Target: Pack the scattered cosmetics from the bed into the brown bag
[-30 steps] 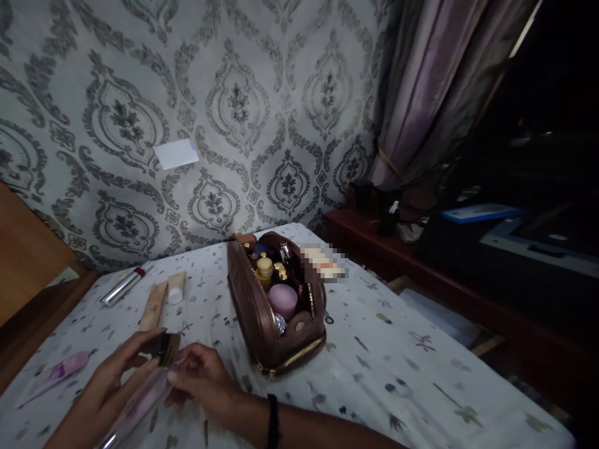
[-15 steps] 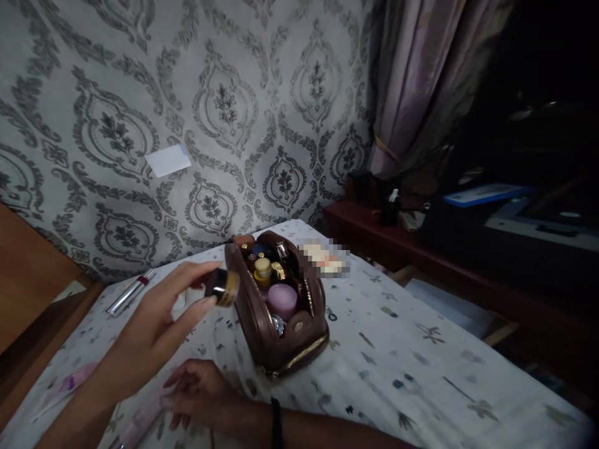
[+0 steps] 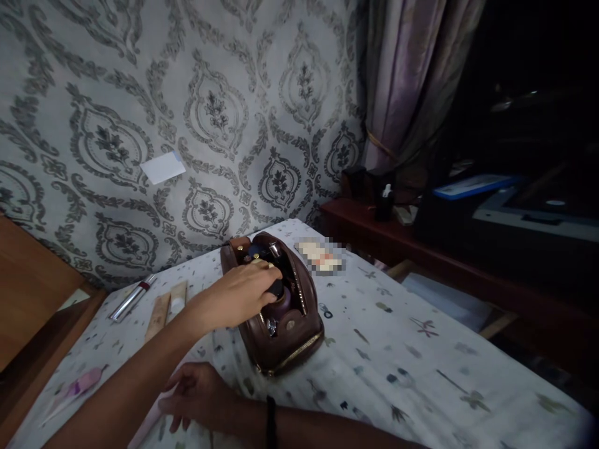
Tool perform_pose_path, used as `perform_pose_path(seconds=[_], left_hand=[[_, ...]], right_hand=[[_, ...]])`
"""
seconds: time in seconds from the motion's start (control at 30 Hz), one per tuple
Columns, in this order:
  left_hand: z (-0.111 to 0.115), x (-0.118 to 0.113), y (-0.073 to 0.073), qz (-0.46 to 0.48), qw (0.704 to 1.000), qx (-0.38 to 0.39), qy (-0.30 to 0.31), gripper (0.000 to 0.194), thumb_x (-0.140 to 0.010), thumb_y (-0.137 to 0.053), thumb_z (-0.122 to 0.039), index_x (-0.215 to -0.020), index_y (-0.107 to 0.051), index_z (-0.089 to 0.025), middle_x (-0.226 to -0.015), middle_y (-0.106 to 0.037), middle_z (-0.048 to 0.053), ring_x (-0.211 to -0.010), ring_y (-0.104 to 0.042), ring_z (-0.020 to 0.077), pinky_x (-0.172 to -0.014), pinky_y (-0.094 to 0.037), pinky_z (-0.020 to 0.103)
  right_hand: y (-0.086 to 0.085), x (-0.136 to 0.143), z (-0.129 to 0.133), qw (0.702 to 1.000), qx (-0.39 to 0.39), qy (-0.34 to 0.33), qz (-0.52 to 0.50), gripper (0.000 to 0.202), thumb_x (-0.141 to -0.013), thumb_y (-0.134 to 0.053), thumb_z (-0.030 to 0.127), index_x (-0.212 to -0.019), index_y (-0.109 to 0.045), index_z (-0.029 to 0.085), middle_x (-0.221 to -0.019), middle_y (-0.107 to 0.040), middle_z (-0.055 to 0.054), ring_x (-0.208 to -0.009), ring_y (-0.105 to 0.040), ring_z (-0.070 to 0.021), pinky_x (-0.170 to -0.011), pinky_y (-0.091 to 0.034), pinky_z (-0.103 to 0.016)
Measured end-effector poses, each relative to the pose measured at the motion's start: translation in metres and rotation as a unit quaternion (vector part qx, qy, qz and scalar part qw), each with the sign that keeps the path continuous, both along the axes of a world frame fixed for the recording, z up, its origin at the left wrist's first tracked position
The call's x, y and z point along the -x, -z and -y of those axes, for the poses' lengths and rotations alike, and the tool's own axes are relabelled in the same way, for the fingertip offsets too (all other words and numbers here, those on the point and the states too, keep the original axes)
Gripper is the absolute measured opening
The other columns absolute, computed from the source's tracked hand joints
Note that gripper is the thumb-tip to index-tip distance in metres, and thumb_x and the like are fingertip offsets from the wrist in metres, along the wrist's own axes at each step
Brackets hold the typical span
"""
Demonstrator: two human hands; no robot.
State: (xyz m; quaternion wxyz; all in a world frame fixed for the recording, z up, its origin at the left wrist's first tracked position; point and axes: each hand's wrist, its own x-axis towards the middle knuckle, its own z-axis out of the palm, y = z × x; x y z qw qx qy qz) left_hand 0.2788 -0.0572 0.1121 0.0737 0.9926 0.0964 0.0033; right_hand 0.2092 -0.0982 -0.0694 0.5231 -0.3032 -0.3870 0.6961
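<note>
My left hand [image 3: 238, 293] reaches over the opened brown cosmetic bag [image 3: 292, 340], its fingers closed on a small black jar [image 3: 276, 289] just above a purple-lidded jar [image 3: 279, 307] inside. The hand covers part of the bag's contents; a silver-topped item [image 3: 275, 249] and several gold-topped ones show at the far end. Low in front of the bag, my right hand [image 3: 201, 396], with a black band at the wrist, has curled fingers at the end of a pale pink tube [image 3: 148, 424]. That tube is partly hidden by the left forearm.
Left of the bag lie a silver tube [image 3: 133, 299] with a dark red band, two beige tubes [image 3: 159, 315] and a pink-purple item [image 3: 84, 381]. A blurred-out flat object [image 3: 321, 255] lies right of the bag. A dark red shelf [image 3: 355, 221] stands beyond the table's right edge.
My left hand has moved right with the black jar, from beside the bag to over its opening. The two beige tubes now show more fully. My right hand has hardly moved.
</note>
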Motion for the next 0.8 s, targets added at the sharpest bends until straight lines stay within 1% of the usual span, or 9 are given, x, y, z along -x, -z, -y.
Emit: perform_pose_path(seconds=[0.1,0.17,0.27,0.37,0.47,0.6,0.73,0.8], left_hand=[[0.004,-0.009,0.000,-0.049,0.998,-0.029,-0.011,0.022,-0.089,-0.060,-0.020,-0.111,-0.065,-0.020,-0.115,-0.066,0.010,-0.112,-0.061,0.0299,-0.095,-0.048,0.039],[0.008,-0.014,0.000,-0.075,0.996,-0.036,-0.042,0.023,-0.090,-0.058,-0.020,-0.112,-0.063,-0.018,-0.118,-0.063,0.011,-0.115,-0.059,0.0303,-0.095,-0.048,0.040],[0.014,-0.017,-0.001,-0.087,0.992,-0.037,-0.083,0.022,-0.092,-0.057,-0.021,-0.114,-0.062,-0.016,-0.122,-0.058,0.012,-0.117,-0.058,0.0297,-0.097,-0.047,0.041],[0.015,-0.019,0.001,-0.086,0.991,-0.039,-0.099,0.022,-0.092,-0.056,-0.021,-0.113,-0.062,-0.016,-0.123,-0.056,0.012,-0.117,-0.058,0.0292,-0.097,-0.047,0.040],[0.013,-0.020,0.004,-0.077,0.991,-0.043,-0.104,0.023,-0.091,-0.058,-0.021,-0.114,-0.062,-0.017,-0.122,-0.056,0.011,-0.117,-0.058,0.0292,-0.097,-0.047,0.040],[0.012,-0.020,0.008,-0.062,0.990,-0.049,-0.117,0.023,-0.091,-0.060,-0.022,-0.114,-0.062,-0.019,-0.119,-0.058,0.009,-0.115,-0.059,0.0286,-0.097,-0.047,0.040],[0.013,-0.021,0.008,-0.045,0.990,-0.050,-0.120,0.020,-0.091,-0.061,-0.022,-0.110,-0.061,-0.018,-0.116,-0.061,0.010,-0.111,-0.061,0.0292,-0.095,-0.048,0.041],[0.014,-0.021,0.008,-0.039,0.990,-0.050,-0.125,0.019,-0.091,-0.061,-0.023,-0.109,-0.061,-0.018,-0.116,-0.062,0.010,-0.112,-0.061,0.0300,-0.095,-0.048,0.042]], right_hand=[[0.006,0.002,-0.004,1.000,-0.003,-0.013,-0.005,0.073,-0.035,-0.086,0.070,-0.081,-0.062,0.018,-0.051,-0.058,0.008,-0.042,-0.054,-0.0080,-0.043,-0.037,-0.019],[0.010,0.003,-0.007,1.000,-0.011,-0.026,-0.013,0.072,-0.036,-0.087,0.067,-0.081,-0.062,0.018,-0.053,-0.059,0.008,-0.042,-0.055,-0.0076,-0.045,-0.038,-0.019],[0.011,0.004,-0.009,1.000,-0.012,-0.026,-0.012,0.073,-0.035,-0.087,0.068,-0.081,-0.063,0.017,-0.053,-0.059,0.007,-0.043,-0.055,-0.0076,-0.044,-0.038,-0.018],[0.010,0.005,-0.009,1.000,-0.007,-0.022,-0.005,0.073,-0.033,-0.089,0.065,-0.082,-0.065,0.017,-0.052,-0.059,0.007,-0.044,-0.055,-0.0090,-0.043,-0.038,-0.018],[0.009,0.006,-0.009,1.000,0.001,-0.022,-0.002,0.068,-0.032,-0.091,0.060,-0.078,-0.065,0.018,-0.051,-0.059,0.007,-0.044,-0.055,-0.0097,-0.043,-0.037,-0.019],[0.010,0.006,-0.010,1.000,-0.004,-0.021,0.003,0.063,-0.034,-0.092,0.058,-0.076,-0.066,0.019,-0.051,-0.059,0.007,-0.043,-0.054,-0.0098,-0.043,-0.037,-0.019],[0.013,0.008,-0.012,1.000,-0.011,-0.021,0.004,0.058,-0.035,-0.093,0.055,-0.070,-0.064,0.018,-0.053,-0.060,0.006,-0.043,-0.054,-0.0091,-0.043,-0.038,-0.018],[0.014,0.008,-0.012,1.000,-0.017,-0.022,0.000,0.057,-0.036,-0.093,0.054,-0.069,-0.064,0.018,-0.054,-0.061,0.006,-0.043,-0.055,-0.0089,-0.043,-0.038,-0.018]])
